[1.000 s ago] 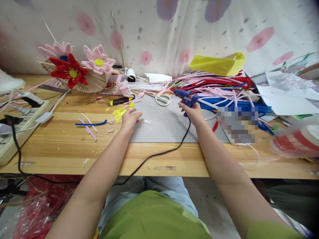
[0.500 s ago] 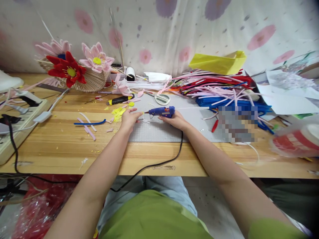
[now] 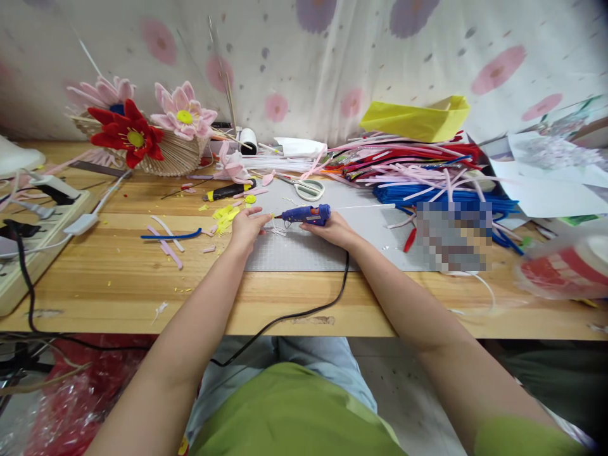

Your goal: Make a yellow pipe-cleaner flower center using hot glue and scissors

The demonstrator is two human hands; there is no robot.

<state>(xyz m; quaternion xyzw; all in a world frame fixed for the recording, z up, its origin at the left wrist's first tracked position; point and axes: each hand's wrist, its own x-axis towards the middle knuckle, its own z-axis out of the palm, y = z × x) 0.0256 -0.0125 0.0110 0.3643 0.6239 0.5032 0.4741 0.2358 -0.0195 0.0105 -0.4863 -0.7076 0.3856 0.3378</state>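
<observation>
My right hand (image 3: 336, 230) is wrapped round a blue hot glue gun (image 3: 306, 215), its nozzle pointing left. A clear glue stick (image 3: 363, 207) runs out of the gun's back end. My left hand (image 3: 246, 229) is closed in a pinch at the nozzle tip, with a small yellow piece (image 3: 272, 216) at its fingertips. Thin white strands (image 3: 276, 232) show just below those fingers; whether they are joined to the yellow piece I cannot tell. Both hands are above the grey cutting mat (image 3: 308, 256). Yellow felt-like scraps (image 3: 223, 218) lie beyond my left hand.
Behind the mat lie scissors (image 3: 310, 189) and a yellow-black utility knife (image 3: 232, 190). Pipe cleaners (image 3: 441, 193) are heaped at the back right. The gun's black cord (image 3: 285, 316) crosses the table's front edge. A power strip (image 3: 42, 244) and fuzzy flowers (image 3: 127, 136) stand left, a cup (image 3: 565, 269) right.
The glue gun and my right hand have shifted slightly left, bringing the nozzle closer to my left fingertips. My left hand has stayed almost still.
</observation>
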